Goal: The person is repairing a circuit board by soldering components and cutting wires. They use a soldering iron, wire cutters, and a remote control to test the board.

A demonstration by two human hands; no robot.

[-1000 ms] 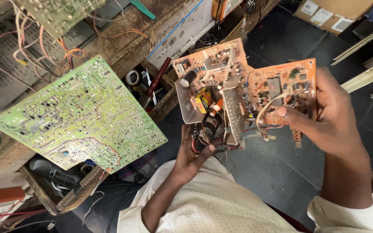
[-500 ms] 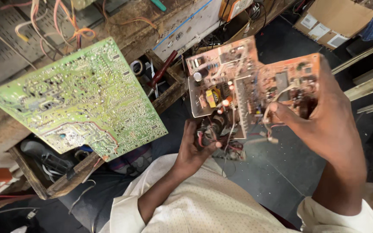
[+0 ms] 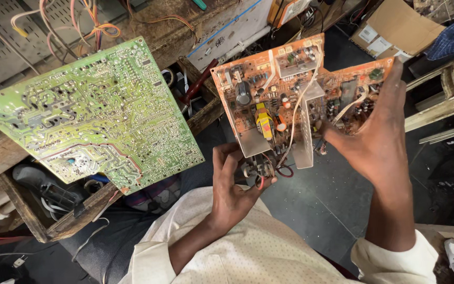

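I see both hands up in front of the chest, sharing an orange board — a stiff, irregular slab, its face crowded with small cylinders, a yellow block, thin pale wires and two bent grey metal plates. The right hand clasps its right edge, fingers curled over the top and thumb pressed against the component side. The left hand sits under the lower edge, fingers bent round a knot of dark parts and red wire hanging there; the grip is closed, not spread.

To the left, well apart from the hands, a larger green board lies tilted on a rough wooden bench, solder side up — flat, glossy, covered in fine silvery tracks and dots. Loose orange and yellow wires curl above it. A red-handled tool lies in the gap between the two boards. At top right sits a cardboard box, and below everything a dark tiled floor.
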